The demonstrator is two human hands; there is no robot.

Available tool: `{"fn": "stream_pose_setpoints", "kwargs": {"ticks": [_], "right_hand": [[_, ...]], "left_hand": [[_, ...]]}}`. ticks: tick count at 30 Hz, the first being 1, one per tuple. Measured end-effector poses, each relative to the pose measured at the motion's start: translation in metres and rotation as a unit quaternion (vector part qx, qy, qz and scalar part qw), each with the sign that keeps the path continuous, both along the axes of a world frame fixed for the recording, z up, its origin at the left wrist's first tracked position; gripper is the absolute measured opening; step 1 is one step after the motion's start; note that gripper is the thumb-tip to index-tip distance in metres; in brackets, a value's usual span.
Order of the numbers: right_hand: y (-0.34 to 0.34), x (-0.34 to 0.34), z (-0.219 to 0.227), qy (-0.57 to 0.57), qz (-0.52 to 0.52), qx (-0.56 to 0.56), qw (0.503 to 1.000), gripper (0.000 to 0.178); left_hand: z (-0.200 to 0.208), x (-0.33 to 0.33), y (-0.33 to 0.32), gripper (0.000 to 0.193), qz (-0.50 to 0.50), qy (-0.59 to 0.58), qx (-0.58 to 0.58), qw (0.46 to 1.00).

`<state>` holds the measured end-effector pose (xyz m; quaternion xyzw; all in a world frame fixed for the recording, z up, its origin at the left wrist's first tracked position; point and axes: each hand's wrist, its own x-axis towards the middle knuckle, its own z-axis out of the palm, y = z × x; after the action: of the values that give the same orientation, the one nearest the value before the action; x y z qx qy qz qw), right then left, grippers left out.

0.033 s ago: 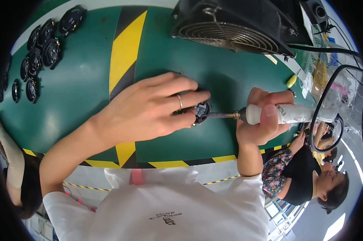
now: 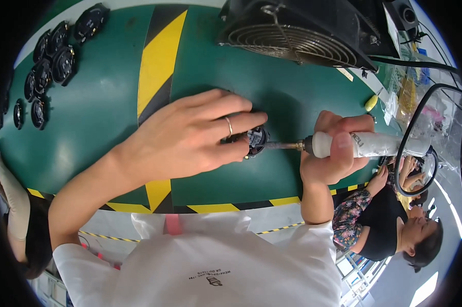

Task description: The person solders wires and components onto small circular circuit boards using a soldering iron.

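Hardly anything has moved since the earlier frame: the right hand (image 2: 334,149) wraps its fingers around the iron (image 2: 382,145), long axis running left-right, tip pointing left at the rim of the round part (image 2: 258,139), which the left hand (image 2: 192,134) pinches on the table (image 2: 103,94).

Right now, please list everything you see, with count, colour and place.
table: one, green, centre
tape: several strips, yellow and black, on table
round parts: 8+, black, table's upper left
held part: one, black, table's middle
tool: one, white handle, right of held part
fan: one, black, upper right
lump: one, yellow, table's right
cables: 2+, black, right
bags: uncountable, clear, right
people: 2+, mixed colours, sides
shirt: one, white, bottom
left hand: one, on held part
right hand: one, around tool
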<state>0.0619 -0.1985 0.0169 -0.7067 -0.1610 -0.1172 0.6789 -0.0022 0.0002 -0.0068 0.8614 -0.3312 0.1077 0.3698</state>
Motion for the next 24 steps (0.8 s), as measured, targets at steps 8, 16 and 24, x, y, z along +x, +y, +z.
{"fn": "stream_pose_setpoints", "kwargs": {"ticks": [8, 16, 24], "right_hand": [[0.005, 0.004, -0.006, -0.007, -0.001, -0.031, 0.999, 0.017], [0.007, 0.0, -0.007, -0.009, -0.002, -0.039, 0.999, 0.013], [0.006, 0.001, -0.01, -0.019, -0.002, -0.039, 0.999, 0.012]], "left_hand": [[-0.005, 0.001, 0.0, 0.026, 0.016, 0.004, -0.024, 1.0], [-0.011, -0.002, 0.0, 0.027, 0.01, -0.008, -0.031, 0.999], [-0.014, -0.004, -0.004, 0.029, 0.021, -0.026, -0.052, 0.998]]}}
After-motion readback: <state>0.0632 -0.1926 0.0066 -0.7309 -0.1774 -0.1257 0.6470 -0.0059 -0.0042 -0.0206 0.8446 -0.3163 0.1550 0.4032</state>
